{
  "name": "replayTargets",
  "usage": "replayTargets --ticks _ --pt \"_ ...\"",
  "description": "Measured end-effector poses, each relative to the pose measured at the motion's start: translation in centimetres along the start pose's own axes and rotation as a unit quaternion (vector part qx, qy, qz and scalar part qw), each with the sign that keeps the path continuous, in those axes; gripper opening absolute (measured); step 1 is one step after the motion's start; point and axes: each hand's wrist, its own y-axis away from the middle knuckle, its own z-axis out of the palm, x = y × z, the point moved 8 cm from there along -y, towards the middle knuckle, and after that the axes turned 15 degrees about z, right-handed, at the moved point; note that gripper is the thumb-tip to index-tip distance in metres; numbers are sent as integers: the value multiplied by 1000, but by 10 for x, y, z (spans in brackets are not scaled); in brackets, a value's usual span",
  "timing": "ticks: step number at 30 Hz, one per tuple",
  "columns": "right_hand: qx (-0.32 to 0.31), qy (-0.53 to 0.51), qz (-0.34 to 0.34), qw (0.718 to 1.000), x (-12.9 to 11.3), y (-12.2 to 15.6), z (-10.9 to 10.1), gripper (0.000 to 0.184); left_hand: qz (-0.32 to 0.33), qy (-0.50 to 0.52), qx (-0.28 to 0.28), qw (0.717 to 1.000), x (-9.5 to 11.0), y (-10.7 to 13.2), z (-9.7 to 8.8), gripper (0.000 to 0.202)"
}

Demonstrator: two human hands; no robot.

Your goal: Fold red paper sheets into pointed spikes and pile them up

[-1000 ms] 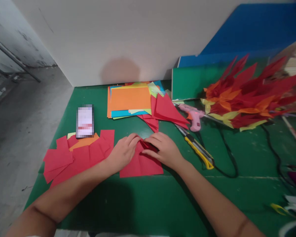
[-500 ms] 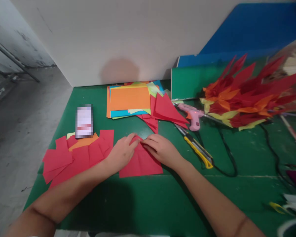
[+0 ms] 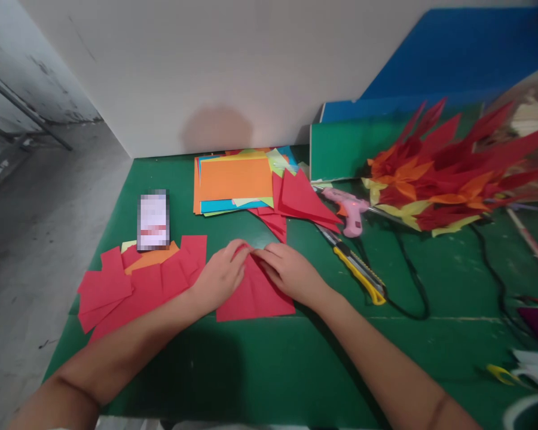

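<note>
A red sheet of paper [image 3: 255, 295] with a crease down its middle lies on the green table in front of me. My left hand [image 3: 226, 272] pinches its far edge from the left, fingers closed. From the right, my right hand [image 3: 291, 269] pinches the same far edge, and the fingertips of both hands almost meet there. The fingers hide the pinched part of the paper. Beside my left forearm, several cut red paper pieces [image 3: 147, 286] lie overlapping, with an orange piece among them. A phone [image 3: 153, 221] rests at their far side.
A stack of coloured paper [image 3: 235, 179] lies by the white wall, folded red pieces [image 3: 302, 200] beside it. To the right are a pink glue gun [image 3: 349, 209], a yellow utility knife [image 3: 358, 272], a black cable [image 3: 419, 275] and a red-orange paper flower bunch [image 3: 448, 173].
My fingertips have shifted slightly away from me and to the left along the red paper's far edge. The paper and the other things stay nearly in place.
</note>
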Motion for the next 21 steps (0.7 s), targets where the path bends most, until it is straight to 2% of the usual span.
replayTargets --ticks 4,8,14,17,21 --pt "-31 74 22 997 -5 -6 9 45 -44 56 79 994 -8 7 -6 28" --pt "-47 118 50 991 -9 -11 13 45 -27 100 84 991 -8 7 -5 33" --pt "-53 145 69 986 -10 -10 13 46 -18 87 104 991 -17 6 -18 40" --pt "-65 148 80 984 -5 -6 10 48 -25 144 115 983 -24 8 -17 42" --pt "-49 132 91 986 8 2 2 50 -73 225 167 957 -35 12 -14 30"
